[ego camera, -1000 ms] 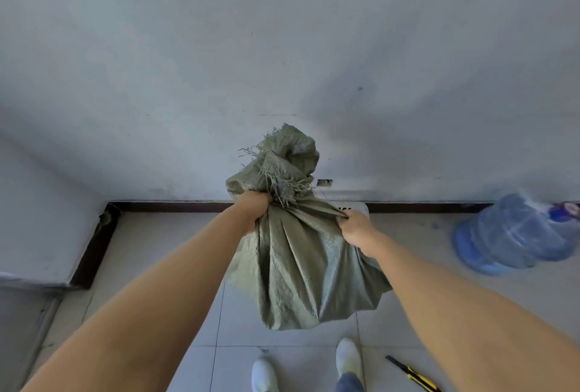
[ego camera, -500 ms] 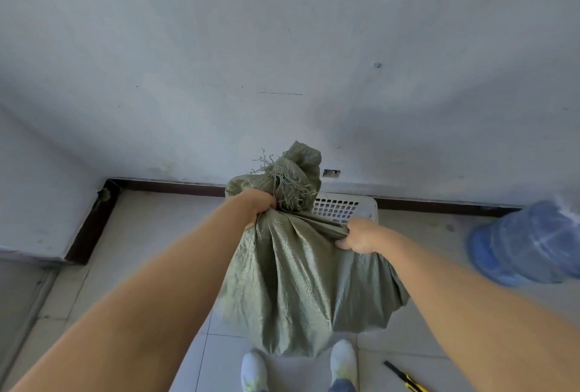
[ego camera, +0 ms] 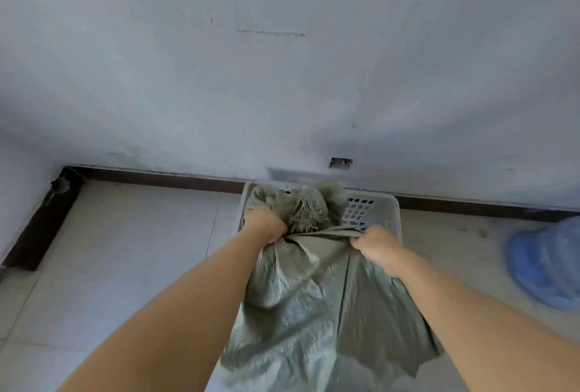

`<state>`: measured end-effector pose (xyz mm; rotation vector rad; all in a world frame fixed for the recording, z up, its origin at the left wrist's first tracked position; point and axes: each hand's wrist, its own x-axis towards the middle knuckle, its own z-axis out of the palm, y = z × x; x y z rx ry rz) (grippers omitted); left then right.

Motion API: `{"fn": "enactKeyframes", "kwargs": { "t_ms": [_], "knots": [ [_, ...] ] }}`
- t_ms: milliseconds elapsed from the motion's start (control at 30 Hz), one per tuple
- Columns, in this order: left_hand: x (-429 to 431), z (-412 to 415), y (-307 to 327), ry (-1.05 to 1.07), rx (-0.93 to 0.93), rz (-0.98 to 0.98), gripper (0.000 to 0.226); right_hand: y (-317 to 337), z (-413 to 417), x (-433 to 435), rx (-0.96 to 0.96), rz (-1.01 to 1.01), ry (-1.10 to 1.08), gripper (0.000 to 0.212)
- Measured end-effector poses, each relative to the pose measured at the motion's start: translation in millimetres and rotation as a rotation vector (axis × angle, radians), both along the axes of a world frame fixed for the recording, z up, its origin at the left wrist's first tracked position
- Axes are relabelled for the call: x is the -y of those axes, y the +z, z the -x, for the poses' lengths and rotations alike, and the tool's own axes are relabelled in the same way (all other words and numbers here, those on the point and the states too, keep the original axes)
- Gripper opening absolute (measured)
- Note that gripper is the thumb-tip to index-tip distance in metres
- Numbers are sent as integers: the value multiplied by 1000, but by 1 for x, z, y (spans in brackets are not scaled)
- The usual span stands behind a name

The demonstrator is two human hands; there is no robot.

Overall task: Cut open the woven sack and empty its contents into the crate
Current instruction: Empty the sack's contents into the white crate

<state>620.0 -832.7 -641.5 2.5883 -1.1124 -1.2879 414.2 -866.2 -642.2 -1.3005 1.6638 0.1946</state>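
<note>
- Sack [ego camera: 314, 303]: green woven, frayed end [ego camera: 306, 209] hanging into the crate, body draped toward the person above the floor.
- Crate [ego camera: 387, 212]: white, perforated, against the wall; contents hidden.
- Left hand [ego camera: 265, 223]: fingers closed on a gathered fold of sack.
- Right hand [ego camera: 375, 245]: fingers clenched on a taut fold.
- Handling, judged: raise the closed end high, keep the mouth inside the rim, shake gently.
- Bottle [ego camera: 546, 266]: blue, well to the right.

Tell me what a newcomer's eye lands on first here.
First, the green woven sack in the middle of the view, gripped by the left hand and the right hand, its frayed end over the white crate by the wall. Then the blue water jug lying at the right edge.
</note>
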Motion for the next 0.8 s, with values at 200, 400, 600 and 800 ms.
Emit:
{"fn": "enactKeyframes", "kwargs": {
  "t_ms": [200,400,600,800],
  "knots": [
    [42,10,-22,-8,-327,136,98,-34,-5,53,-63,97,-270,33],
    [19,-3,-58,-439,-204,-86,69,-56,-19,66,-88,215,-273,46],
    [7,-9,-90,-459,-212,-149,74,-78,-30,67,-199,137,333,62],
    [8,8,-82,-223,-338,143,83,-103,-27,82,-297,145,257,56]
  ]
}}
